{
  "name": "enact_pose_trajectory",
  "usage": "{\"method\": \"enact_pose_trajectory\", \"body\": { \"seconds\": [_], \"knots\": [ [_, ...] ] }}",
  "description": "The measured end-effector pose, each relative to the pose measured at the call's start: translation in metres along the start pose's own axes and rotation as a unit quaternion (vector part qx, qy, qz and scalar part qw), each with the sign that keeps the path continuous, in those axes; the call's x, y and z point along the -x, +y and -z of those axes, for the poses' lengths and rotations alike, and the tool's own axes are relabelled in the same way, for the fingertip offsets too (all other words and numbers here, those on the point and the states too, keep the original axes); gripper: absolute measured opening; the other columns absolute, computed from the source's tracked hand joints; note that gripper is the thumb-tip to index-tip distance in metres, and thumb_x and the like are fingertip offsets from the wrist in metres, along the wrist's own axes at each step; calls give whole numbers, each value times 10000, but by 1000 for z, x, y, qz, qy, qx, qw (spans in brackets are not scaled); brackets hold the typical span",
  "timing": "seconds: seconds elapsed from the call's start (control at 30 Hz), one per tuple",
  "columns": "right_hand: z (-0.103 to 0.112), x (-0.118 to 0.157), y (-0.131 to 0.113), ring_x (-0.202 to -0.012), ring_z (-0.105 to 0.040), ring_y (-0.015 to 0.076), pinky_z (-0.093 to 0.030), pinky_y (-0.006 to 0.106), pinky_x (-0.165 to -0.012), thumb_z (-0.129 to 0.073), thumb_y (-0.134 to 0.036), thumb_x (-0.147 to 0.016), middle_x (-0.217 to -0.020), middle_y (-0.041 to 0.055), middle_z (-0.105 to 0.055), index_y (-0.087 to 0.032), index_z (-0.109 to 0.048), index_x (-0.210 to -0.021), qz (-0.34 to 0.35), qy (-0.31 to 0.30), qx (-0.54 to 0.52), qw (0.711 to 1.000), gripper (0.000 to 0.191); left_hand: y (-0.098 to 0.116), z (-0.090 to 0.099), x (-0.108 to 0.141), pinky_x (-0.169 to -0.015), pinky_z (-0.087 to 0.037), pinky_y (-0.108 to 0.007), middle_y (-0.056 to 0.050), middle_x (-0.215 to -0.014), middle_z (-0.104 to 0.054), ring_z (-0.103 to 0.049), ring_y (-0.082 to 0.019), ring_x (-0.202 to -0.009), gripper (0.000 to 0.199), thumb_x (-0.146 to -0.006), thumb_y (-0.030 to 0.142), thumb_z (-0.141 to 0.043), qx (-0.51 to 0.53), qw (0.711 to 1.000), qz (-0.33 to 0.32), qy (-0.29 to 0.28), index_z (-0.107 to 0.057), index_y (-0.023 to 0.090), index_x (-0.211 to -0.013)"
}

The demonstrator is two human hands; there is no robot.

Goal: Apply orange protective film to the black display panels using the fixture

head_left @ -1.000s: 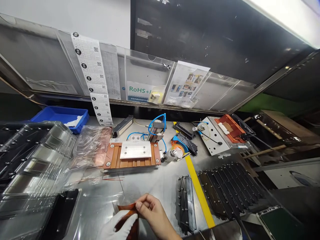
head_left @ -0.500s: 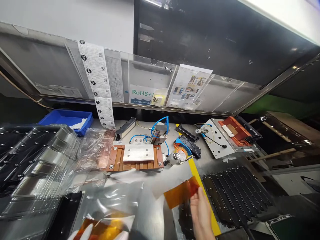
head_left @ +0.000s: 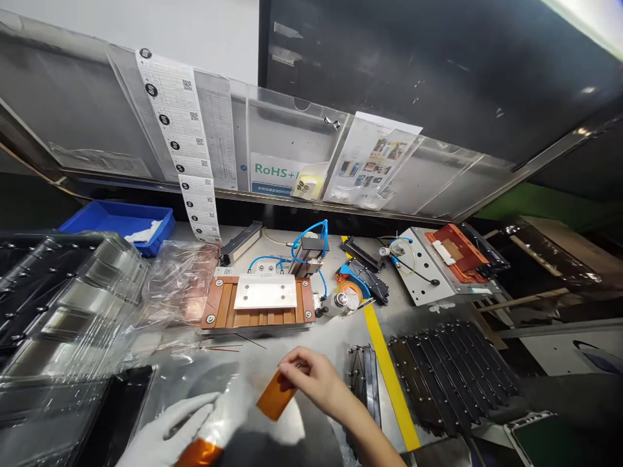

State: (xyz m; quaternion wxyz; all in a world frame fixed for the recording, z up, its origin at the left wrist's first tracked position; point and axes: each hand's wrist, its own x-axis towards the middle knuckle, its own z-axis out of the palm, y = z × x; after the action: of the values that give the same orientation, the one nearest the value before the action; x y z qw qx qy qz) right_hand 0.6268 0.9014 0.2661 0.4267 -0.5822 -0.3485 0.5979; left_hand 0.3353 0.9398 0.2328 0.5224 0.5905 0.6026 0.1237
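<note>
**Amber film held above the table**

The bare right hand (head_left: 316, 379), low in the middle of the frame, pinches a small amber film piece (head_left: 275, 401) between its fingers above the steel table (head_left: 321, 337). The gloved left hand (head_left: 168, 431), at the lower left, lies with fingers spread on clear film (head_left: 233, 405), beside another amber piece (head_left: 197, 453).

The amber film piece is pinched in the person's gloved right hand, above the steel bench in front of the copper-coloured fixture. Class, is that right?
Not quite. The head view shows the amber film piece pinched by the bare right hand; the white glove is on the left hand. The rest holds: it is above the steel bench, in front of the copper-coloured fixture.
</note>
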Motion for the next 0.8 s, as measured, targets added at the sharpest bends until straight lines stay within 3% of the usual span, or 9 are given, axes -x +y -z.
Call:
{"method": "enact_pose_trajectory", "body": {
  "seconds": [0.07, 0.17, 0.27, 0.37, 0.53, 0.67, 0.8],
  "knots": [
    [-15, -5, -6, -691, -733, 190, -554, 278, -661, -746, -569, -774, -754, 41, -748, -158, -705, -855, -12, -70, 40, 997, 421, 37, -13, -7, -1041, -484, -323, 28, -1117, -770, -676, -249, -1118, 340, -799, 549, -577, 6, 996, -18, -87, -779, 354, -991],
    [-27, -13, -16, -693, -730, 163, -519, 231, -627, -702, -522, -831, -784, 24, -742, -171, -707, -881, -17, -114, 86, 990, 354, 73, -24, -17, -846, -533, -263, 9, -913, -792, -709, -232, -913, 281, -783, 509, -609, -21, 989, -73, -125, -783, 291, -814],
    [-20, -23, -18, -640, -698, 131, -483, 198, -575, -740, -503, -803, -766, 6, -726, -175, -709, -907, -31, -122, 78, 989, 345, 85, -23, -26, -714, -507, -236, 20, -731, -743, -678, -192, -747, 303, -796, 495, -563, -69, 987, -97, -112, -729, 271, -676],
    [3, -31, -11, -588, -663, 123, -482, 209, -561, -767, -575, -745, -707, 6, -711, -160, -688, -838, -72, -131, 18, 989, 433, 90, -13, -37, -731, -507, -237, 27, -769, -751, -673, -196, -763, 290, -741, 528, -573, -68, 994, -67, -61, -729, 287, -696],
    [39, -38, 4, -576, -632, 118, -480, 248, -621, -665, -734, -747, -705, 22, -693, -172, -582, -778, -66, -33, -64, 995, 569, 100, 9, -65, -744, -525, -272, -6, -845, -770, -665, -237, -810, 414, -612, 637, -594, 25, 997, 26, 67, -715, 267, -752],
    [46, -51, 8, -619, -601, 121, -454, 251, -648, -701, -728, -722, -687, -3, -641, -185, -560, -770, -54, 37, -86, 994, 563, 115, 13, -83, -566, -446, -283, 25, -606, -657, -504, -165, -537, 489, -600, 674, -593, 48, 996, 57, 54, -690, 235, -795],
    [49, -82, 6, -526, -498, 100, -384, 225, -549, -740, -725, -667, -555, -58, -544, -189, -566, -730, -47, 75, -58, 994, 567, 122, 10, -107, -577, -391, -286, 56, -480, -511, -453, -161, -530, 487, -659, 687, -566, 69, 996, 46, 17, -637, 220, -779]
  ]
}}
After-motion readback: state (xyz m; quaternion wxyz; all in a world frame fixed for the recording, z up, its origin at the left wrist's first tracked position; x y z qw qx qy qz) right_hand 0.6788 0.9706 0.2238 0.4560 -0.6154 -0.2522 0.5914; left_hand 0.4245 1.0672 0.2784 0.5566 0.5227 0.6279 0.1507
